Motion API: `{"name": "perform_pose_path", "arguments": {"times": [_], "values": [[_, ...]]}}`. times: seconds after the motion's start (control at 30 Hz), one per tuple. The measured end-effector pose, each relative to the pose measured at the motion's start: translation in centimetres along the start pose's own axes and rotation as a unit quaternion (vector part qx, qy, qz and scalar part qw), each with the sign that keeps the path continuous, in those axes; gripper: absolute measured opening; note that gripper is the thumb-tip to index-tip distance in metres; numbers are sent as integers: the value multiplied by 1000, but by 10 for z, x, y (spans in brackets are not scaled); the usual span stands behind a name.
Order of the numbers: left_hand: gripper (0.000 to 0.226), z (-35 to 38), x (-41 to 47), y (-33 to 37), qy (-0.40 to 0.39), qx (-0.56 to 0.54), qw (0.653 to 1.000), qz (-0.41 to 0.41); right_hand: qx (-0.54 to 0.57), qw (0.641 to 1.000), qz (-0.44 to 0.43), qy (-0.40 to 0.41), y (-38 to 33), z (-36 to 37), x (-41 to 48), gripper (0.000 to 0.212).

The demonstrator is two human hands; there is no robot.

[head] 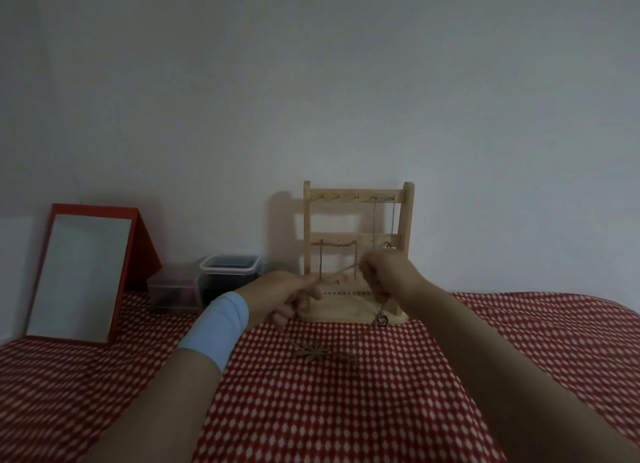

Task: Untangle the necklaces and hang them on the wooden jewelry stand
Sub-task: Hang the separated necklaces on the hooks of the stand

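Dead centre, left hand (291, 294) and right hand (382, 270) each pinch the thin metal chain necklace (339, 274), fingers curled, strand taut between. At 12 o'clock, just behind: pale wooden jewelry stand (356, 196). Risk, judged: tugging could snag hung chains (393, 216), tip stand.

both forearms reach forward, hands close together. left hand (289, 298), pale blue band (216, 329) on the wrist, fingers curled, fingertips pinching a thin chain (341, 272). right hand (382, 272) slightly higher, fingers curled tight on the chain's other end.
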State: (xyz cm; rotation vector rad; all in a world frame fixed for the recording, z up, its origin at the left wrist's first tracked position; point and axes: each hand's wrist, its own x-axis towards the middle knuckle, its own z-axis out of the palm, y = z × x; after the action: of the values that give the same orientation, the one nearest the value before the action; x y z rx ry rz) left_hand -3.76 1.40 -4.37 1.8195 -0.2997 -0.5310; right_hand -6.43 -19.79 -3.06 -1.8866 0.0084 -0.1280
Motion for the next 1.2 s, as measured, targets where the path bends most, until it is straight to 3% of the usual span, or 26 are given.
{"name": "perform_pose_path", "arguments": {"times": [0.1, 0.17, 0.27, 0.37, 0.47, 0.63, 0.83, 0.97, 1.07, 1.2], "values": [[43, -7, -7, 3, -24, 5, 999, 24, 101, 995, -5, 7, 1, -15, 4, 31], [37, -9, -10, 10, -29, -53, 995, 77, 83, 996, -33, -13, -1, -22, 5, 28], [38, -15, -11, 27, -51, -247, 952, 171, -118, 991, -62, -4, -5, -27, 5, 28], [30, -21, -17, 45, -50, -312, 921, 229, -269, 963, 19, -4, -8, -32, 5, 28], [32, -22, -21, 57, -49, -359, 899, 245, -181, 979, 90, 6, -17, -39, 3, 43], [24, -25, -26, 74, -46, -406, 870, 278, 36, 997, 60, 31, -44, -46, 6, 25], [32, -16, -29, 97, 38, -398, 859, 320, 22, 999, -22, -9, -85, -38, -2, 29], [32, -23, -29, 115, 102, -440, 824, 342, -113, 993, -6, -34, -94, -43, -2, 29], [33, -28, -27, 120, 109, -420, 832, 345, -166, 985, -3, -53, -94, -47, -2, 25], [37, -15, -22, 124, 80, -308, 893, 319, -103, 987, -99, -70, -99, -40, -5, 24]]}}
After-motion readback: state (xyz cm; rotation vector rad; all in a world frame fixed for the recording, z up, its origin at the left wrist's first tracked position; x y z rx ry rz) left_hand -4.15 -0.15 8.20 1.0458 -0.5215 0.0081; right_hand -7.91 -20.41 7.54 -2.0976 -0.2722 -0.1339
